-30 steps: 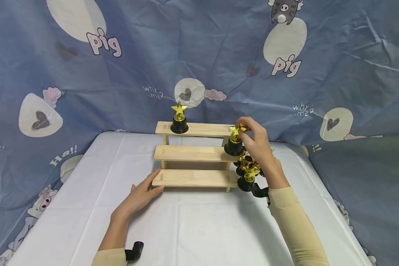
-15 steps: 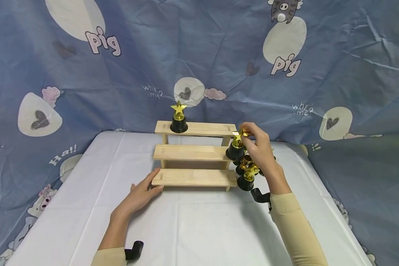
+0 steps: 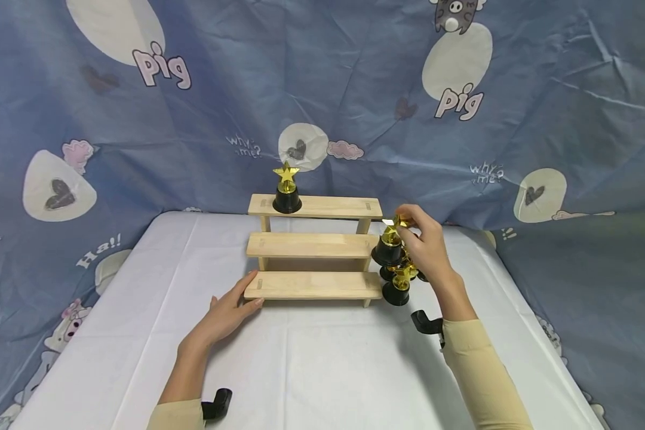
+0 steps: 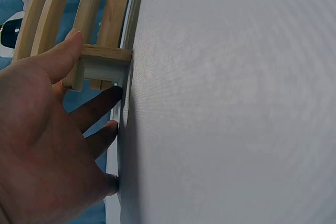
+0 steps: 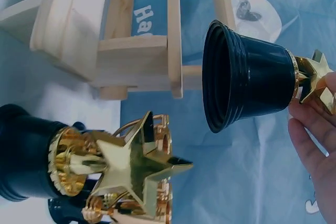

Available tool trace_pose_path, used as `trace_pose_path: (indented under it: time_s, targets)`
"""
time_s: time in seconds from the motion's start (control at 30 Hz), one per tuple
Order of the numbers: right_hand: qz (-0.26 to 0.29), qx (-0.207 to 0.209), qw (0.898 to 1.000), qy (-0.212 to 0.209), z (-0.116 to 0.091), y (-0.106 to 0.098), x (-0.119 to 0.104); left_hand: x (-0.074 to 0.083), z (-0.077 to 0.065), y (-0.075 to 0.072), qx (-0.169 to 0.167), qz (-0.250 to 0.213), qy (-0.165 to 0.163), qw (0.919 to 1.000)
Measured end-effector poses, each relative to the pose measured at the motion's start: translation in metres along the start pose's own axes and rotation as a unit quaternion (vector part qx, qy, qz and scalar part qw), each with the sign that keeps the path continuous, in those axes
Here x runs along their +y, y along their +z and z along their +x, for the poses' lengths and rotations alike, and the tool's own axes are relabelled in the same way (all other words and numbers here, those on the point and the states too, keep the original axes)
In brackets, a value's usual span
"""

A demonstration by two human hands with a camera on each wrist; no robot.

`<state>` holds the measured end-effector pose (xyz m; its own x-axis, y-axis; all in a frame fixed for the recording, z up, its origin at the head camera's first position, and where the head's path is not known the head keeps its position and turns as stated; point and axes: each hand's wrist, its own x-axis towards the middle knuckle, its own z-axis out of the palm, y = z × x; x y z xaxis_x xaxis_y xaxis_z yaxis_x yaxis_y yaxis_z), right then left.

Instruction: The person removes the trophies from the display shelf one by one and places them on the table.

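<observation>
A three-step wooden display shelf (image 3: 313,285) stands on the white-covered table. My left hand (image 3: 227,316) grips the left end of its lowest board, the thumb at the front corner and the other fingers spread beyond the end. My right hand (image 3: 426,242) pinches a gold star trophy (image 3: 388,249) by its star, beside the right end of the middle board. In the right wrist view the black base (image 5: 252,74) of this trophy hangs in the air, its hollow underside showing. Another star trophy (image 3: 287,194) stands upright at the left of the top board.
Right of the shelf, a cluster of gold and black trophies stands on the table; a star trophy (image 3: 396,288) is frontmost, with others partly hidden under my right hand. Behind the table (image 3: 322,370) hangs a blue printed cloth (image 3: 209,119). Black camera mounts stick out from both wrists.
My right hand has moved the held star trophy to the right and slightly down, away from the shelf's right end toward the cluster. My left hand has stayed on the shelf.
</observation>
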<state>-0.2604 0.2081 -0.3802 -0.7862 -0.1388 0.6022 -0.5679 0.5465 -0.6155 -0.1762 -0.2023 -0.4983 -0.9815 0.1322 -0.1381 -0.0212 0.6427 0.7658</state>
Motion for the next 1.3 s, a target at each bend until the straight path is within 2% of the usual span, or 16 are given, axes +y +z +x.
trace_pose_path:
  time_s: [0.27, 0.57, 1.07, 1.3]
  targets:
    - [0.012, 0.011, 0.999, 0.029, -0.006, 0.0, 0.003, -0.002, 0.0, 0.0, 0.002, 0.002, 0.005, 1.0]
    - [0.014, 0.009, 0.999, 0.046, -0.013, -0.012, -0.028, -0.001, 0.0, 0.001, 0.003, 0.0, 0.009, 1.0]
    - [0.02, 0.02, 0.997, 0.068, -0.021, -0.025, -0.018, -0.001, 0.002, 0.002, 0.0, 0.001, 0.007, 1.0]
    - [0.018, 0.042, 0.996, 0.072, -0.023, -0.03, -0.019, 0.0, 0.001, 0.0, 0.001, 0.001, 0.006, 1.0]
